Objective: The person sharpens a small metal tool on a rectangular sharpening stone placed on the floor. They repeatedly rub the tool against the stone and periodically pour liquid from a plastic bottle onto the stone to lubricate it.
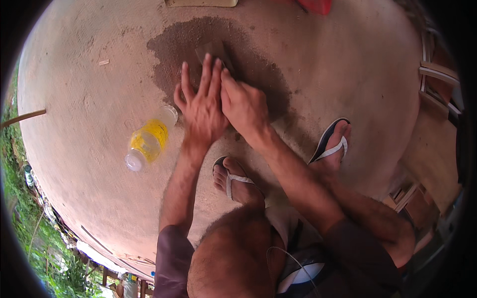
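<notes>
My left hand (202,111) lies with its fingers stretched out and a little spread, the tips on or over a flat dark rectangular piece (202,49) on the ground. Pressed against it from the right, my right hand (246,104) is closed, with its fingers folded under; what it grips is hidden. Only the far end of the dark piece shows past the fingertips, so its kind is unclear. Around it spreads a dark wet patch (174,37). Left of my left hand, a clear plastic bottle (149,140) with a yellow label lies on its side.
Part of a cream container (201,3) and a red object (318,5) show at the far edge. My sandalled feet (236,184) stand close by. Wooden frames (437,74) lean at the right. A stick (25,117) juts in from the left, near green plants (30,218).
</notes>
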The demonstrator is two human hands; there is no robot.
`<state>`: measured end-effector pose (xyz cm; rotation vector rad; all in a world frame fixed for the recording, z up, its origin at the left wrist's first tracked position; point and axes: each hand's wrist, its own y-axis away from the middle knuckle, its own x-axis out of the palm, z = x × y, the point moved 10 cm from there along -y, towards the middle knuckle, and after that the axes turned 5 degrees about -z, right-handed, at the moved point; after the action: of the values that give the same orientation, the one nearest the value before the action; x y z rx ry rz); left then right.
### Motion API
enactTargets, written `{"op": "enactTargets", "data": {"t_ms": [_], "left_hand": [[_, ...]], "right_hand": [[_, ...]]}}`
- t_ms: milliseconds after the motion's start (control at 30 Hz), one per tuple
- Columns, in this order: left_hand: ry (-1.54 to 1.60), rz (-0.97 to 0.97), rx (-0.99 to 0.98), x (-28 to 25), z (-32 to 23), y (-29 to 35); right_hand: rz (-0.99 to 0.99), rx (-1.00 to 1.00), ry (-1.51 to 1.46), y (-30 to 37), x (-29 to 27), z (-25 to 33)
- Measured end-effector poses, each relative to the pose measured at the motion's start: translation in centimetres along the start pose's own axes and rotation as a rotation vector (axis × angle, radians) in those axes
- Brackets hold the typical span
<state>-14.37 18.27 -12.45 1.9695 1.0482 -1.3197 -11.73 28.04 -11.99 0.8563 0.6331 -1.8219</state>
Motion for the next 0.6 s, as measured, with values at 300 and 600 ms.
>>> {"op": "enactTargets", "data": {"t_ms": [300,600], "left_hand": [[-0.047,0.186,-0.030,1.3,-2.8,9.0],[-0.022,0.077,-0.004,0.3,0.6,3.5]], "right_hand": [[0.055,0.042,-0.024,10.5,-2.1,-0.8],[0.040,0.026,-0.050,5.0,0.3,-0.3]]}}
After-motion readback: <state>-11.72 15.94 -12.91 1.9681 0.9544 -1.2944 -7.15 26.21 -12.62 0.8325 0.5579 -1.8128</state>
